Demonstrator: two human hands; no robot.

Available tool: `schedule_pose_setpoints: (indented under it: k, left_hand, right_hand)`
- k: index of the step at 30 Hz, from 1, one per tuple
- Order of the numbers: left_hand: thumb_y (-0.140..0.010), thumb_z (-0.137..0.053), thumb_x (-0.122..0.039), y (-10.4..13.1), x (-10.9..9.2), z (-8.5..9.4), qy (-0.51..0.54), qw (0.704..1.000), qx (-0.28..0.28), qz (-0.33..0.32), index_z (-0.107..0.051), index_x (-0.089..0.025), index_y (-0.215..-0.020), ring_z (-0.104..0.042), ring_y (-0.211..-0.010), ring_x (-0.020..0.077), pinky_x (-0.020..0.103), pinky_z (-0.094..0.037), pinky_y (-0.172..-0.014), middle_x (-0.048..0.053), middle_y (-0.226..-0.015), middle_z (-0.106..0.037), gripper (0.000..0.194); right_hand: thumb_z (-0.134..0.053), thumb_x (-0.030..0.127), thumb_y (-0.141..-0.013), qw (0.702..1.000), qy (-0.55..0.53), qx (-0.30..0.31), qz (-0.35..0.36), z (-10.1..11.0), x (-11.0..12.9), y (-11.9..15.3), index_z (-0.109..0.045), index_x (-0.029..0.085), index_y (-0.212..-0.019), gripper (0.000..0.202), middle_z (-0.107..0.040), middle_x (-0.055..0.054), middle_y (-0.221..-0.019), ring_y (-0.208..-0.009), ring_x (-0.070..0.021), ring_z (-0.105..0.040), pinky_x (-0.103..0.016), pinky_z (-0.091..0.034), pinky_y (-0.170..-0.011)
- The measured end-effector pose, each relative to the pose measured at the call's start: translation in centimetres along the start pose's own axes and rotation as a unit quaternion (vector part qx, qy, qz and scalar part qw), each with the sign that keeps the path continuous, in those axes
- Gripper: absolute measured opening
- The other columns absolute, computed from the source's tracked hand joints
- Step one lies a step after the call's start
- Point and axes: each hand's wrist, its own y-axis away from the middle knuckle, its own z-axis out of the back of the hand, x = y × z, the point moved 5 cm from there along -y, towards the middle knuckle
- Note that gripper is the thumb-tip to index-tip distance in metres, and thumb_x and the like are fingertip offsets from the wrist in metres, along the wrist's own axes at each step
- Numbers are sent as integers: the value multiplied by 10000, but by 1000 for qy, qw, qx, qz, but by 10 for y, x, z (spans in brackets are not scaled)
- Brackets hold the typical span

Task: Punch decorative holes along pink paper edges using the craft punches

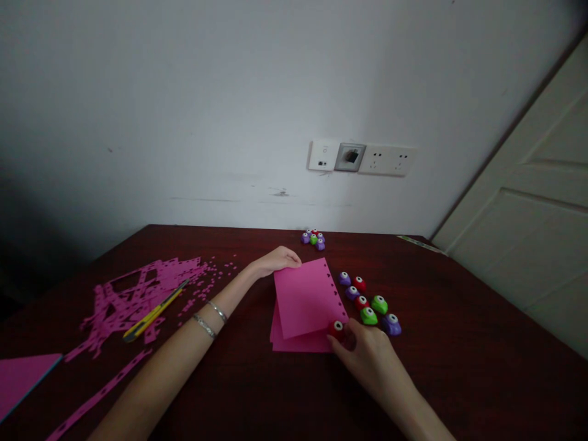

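A pink sheet of paper [305, 298] has a row of small punched holes down its right edge, and more pink sheets [301, 343] lie beneath it. My left hand [278, 261] pinches the upper left corner of the top sheet, its fingers closed. At the lower right corner, my right hand [362, 343] grips a red craft punch [337, 329] between thumb and fingers. Whether the paper sits inside the punch's slot I cannot tell. Just right of the paper stand several other punches, among them a green punch [379, 304] and a purple punch [392, 324].
Pink cut strips [124, 300] and tiny punched bits [202, 288] are scattered at left, with a yellow utility knife [156, 311] on the strips. More punches [313, 239] cluster near the wall. A stack of pink paper [25, 380] lies at the lower left.
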Motion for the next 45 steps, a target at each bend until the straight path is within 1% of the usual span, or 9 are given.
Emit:
schedule_pose_setpoints:
  k: [4,15,20,24,26,29,31,34,45]
  left_hand:
    - [-638,-630,-231,1,-1,-5,16,1000,8,14,-682,-107,-805,-562,-635,118,243,-401,-607,57,-741,-666,214]
    - [-656,-610,-216,0,1,-15,-24,999,21,-10,-679,-117,-753,-544,-620,111,236,-383,-595,35,-693,-650,154]
    - [-710,-561,-229,-4,-2,-24,-151,987,24,-47,-674,-112,-810,-579,-684,146,249,-418,-630,65,-748,-663,191]
    - [-750,-538,-265,1,-19,-33,-340,932,-3,-124,-643,-123,-1002,-557,-947,213,313,-406,-840,124,-1030,-628,308]
    - [-747,-563,-347,8,-26,-43,-410,901,31,-135,-570,-146,-1148,-456,-1127,256,360,-336,-953,131,-1209,-539,449]
    - [-692,-603,-482,20,-29,-60,-458,870,145,-113,-361,-213,-1342,-206,-1317,302,444,-201,-1048,93,-1407,-347,744]
    - [-651,-621,-528,27,-26,-67,-470,858,195,-74,-231,-245,-1398,-53,-1353,323,486,-130,-1065,76,-1482,-179,889]
    - [-593,-649,-555,32,-21,-70,-476,851,220,-8,-140,-206,-1421,49,-1346,347,511,-92,-1068,104,-1496,-4,1033]
    - [-602,-645,-513,37,-23,-80,-487,836,254,15,-136,-153,-1417,-22,-1358,311,556,-64,-1060,110,-1486,-73,1026]
  right_hand:
    - [-540,328,-765,999,26,-9,16,-3,2,1,-575,187,-661,179,-612,-21,-533,-475,-166,-572,-249,-346,-467]
    - [-530,307,-789,998,31,45,15,-9,10,5,-545,178,-698,159,-636,-48,-635,-565,-187,-600,-259,-363,-517]
    - [-537,296,-790,998,28,52,18,-8,12,5,-541,180,-696,150,-637,-42,-643,-569,-187,-601,-260,-351,-511]
    - [-540,315,-793,998,13,65,20,-9,9,4,-561,173,-714,163,-650,-55,-683,-606,-192,-613,-262,-370,-539]
    - [-576,346,-766,997,9,82,7,-11,6,2,-579,170,-718,182,-654,-56,-693,-627,-199,-617,-265,-378,-555]
    - [-646,366,-703,993,8,116,-19,-11,1,-2,-606,163,-714,207,-655,-58,-692,-647,-212,-613,-269,-380,-563]
    - [-664,347,-686,991,0,130,-29,-10,-1,-3,-616,159,-719,197,-654,-58,-697,-658,-210,-607,-265,-381,-568]
    - [-659,300,-694,989,-20,141,-33,-9,-3,-3,-609,156,-716,153,-648,-53,-702,-654,-194,-593,-253,-377,-566]
    - [-625,268,-726,988,-52,144,-26,-12,-1,-2,-568,165,-679,126,-629,-39,-677,-627,-178,-572,-247,-342,-549]
